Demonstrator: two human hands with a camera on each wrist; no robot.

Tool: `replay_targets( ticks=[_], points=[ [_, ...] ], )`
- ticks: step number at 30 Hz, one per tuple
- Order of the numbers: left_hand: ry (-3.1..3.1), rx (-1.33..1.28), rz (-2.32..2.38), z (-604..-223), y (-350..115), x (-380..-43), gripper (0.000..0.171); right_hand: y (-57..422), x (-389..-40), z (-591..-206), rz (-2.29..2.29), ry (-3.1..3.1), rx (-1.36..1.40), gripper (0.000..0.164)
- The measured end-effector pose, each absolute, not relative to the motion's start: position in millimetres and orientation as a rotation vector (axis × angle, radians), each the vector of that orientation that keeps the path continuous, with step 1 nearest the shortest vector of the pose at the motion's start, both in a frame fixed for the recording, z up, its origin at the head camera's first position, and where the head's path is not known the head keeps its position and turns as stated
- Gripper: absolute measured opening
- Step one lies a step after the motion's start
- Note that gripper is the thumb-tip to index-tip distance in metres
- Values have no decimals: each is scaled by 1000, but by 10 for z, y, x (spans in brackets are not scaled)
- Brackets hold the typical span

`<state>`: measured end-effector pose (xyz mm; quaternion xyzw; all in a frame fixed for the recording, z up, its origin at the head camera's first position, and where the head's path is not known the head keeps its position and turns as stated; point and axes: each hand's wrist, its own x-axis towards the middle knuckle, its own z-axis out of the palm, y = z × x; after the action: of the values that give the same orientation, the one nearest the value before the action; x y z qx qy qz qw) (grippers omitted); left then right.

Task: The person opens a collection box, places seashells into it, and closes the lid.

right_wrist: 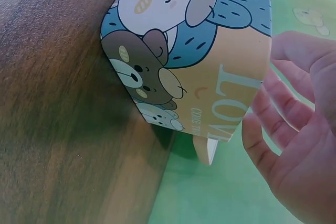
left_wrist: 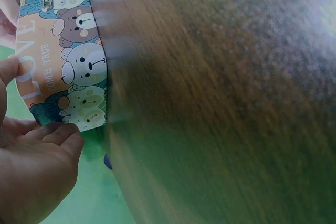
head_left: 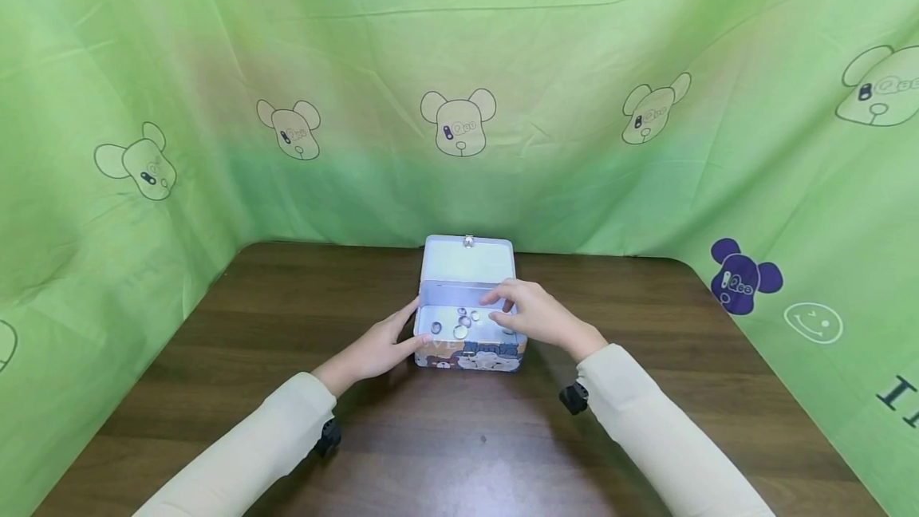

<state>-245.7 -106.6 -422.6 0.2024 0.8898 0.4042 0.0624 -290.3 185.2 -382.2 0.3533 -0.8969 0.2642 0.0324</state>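
A small tin lunchbox [head_left: 470, 356], printed with cartoon bears and the word LOVE, stands at the table's far middle with its pale lid [head_left: 467, 260] raised. Several small round shiny pieces [head_left: 460, 332] lie on the pale surface inside; their kind is too small to tell. My left hand [head_left: 376, 348] holds the box's left front corner, thumb at the front edge and fingers along the side. Over the box's right part is my right hand [head_left: 534, 311], fingers loosely bent and thumb apart from them, with nothing visible between. In the right wrist view these fingers [right_wrist: 281, 103] appear beside the box's upper edge.
The brown wooden table [head_left: 215, 357] runs up to a green cloth [head_left: 359, 46] that hangs behind and on both sides, printed with bear heads. A metal clasp [head_left: 469, 241] sits on the lid's upper edge. Black wrist cameras [head_left: 573, 398] hang below both sleeves.
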Motion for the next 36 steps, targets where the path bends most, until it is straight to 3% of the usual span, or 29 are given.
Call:
replay_targets(
  ticks=[13,36],
  points=[
    [2680,602,1235,-4231,-1069,-2461,76,2004,-2806,-3760,819,-2746,1071,20],
    [2683,619,1215,-4235,-1081,-2469,77,2877,-2607,-3960,765,-2789,901,18]
  ],
)
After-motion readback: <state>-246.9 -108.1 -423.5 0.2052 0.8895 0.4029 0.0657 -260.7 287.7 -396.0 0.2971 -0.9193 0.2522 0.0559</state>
